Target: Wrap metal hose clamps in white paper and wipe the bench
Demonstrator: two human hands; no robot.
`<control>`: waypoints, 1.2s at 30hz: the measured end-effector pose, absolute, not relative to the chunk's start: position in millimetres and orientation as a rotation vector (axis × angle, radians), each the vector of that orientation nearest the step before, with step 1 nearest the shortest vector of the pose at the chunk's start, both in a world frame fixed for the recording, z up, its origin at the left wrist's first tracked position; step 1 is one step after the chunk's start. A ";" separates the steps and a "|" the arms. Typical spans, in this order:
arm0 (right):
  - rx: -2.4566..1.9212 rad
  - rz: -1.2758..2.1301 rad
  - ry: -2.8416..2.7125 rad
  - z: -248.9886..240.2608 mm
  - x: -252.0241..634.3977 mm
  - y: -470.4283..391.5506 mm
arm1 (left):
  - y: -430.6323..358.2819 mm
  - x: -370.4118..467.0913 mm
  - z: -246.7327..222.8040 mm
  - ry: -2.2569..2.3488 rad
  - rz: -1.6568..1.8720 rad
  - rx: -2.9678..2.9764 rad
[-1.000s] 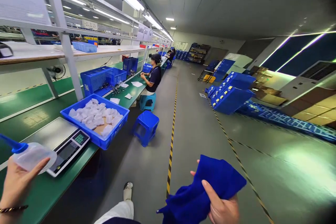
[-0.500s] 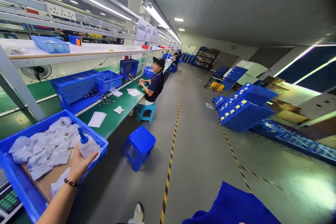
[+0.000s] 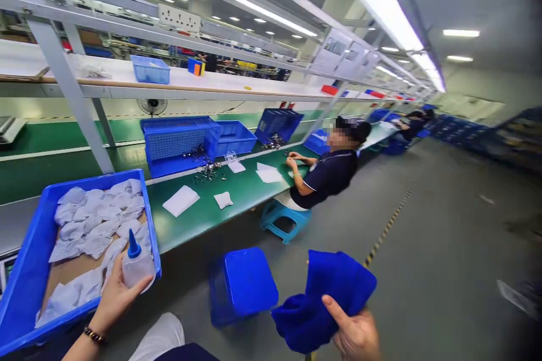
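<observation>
My left hand, with a beaded bracelet on its wrist, is closed around a translucent squeeze bottle with a blue pointed nozzle. The bottle is upright, in front of the right rim of a blue tray. Crumpled white cloths lie in that tray on brown cardboard. At the lower right my right hand grips a folded blue cloth, thumb on top and the other fingers mostly hidden behind it.
A blue stool stands on the floor before me. A co-worker sits on a light-blue stool at the green bench. White sheets, metal parts and blue crates are on the bench. A shelf runs above.
My view has swung left toward the bench, and the stool and co-worker appear closer. My right hand with the blue cloth has come up into view. The bottle stays in my left hand.
</observation>
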State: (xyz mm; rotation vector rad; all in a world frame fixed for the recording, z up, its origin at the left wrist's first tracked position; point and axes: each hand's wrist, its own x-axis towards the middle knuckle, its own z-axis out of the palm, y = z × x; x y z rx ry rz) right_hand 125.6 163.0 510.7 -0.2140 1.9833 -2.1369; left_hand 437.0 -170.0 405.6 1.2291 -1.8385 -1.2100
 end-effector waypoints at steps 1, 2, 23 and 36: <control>-0.246 -2.102 1.991 507.2 106.4 143.7 | -169.9 432.2 404.5 -1.861 -1.210 1.257; -0.282 -2.066 2.015 502.9 88.5 125.3 | -170.7 425.7 402.8 -1.882 -1.226 1.272; -1.342 -0.871 1.896 359.8 -30.7 -259.1 | -345.8 216.0 273.3 -1.928 -1.125 2.191; -1.447 -0.270 1.744 286.5 -35.0 -373.4 | -403.2 186.4 238.3 -2.006 -1.019 2.550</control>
